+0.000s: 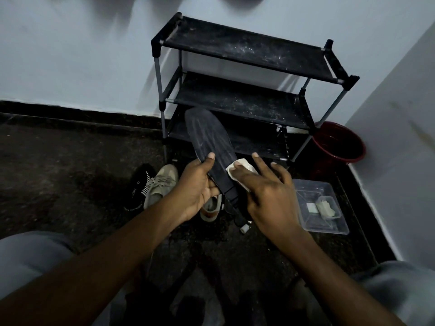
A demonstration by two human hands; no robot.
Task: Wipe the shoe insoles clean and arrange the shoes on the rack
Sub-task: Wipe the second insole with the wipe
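My left hand [196, 184] grips a long black insole [207, 137] by its heel end, toe pointing up towards the rack. Against the insole's right edge, my right hand [266, 191] presses a white wipe [242, 169] with flat, spread fingers. A black three-tier shoe rack [235, 100] stands against the wall behind, its dusty shelves bare. On the floor under my hands lie a black slip-on shoe [138, 187], a beige sneaker [161, 184] and a second beige sneaker [211, 208], partly hidden by my left hand.
A clear plastic tray [315, 222] with folded wipes sits on the floor at the right. A dark red bucket [339, 142] stands in the corner beside the rack. A small white cap [244, 228] lies near the tray. My grey-clad knees frame the bottom corners.
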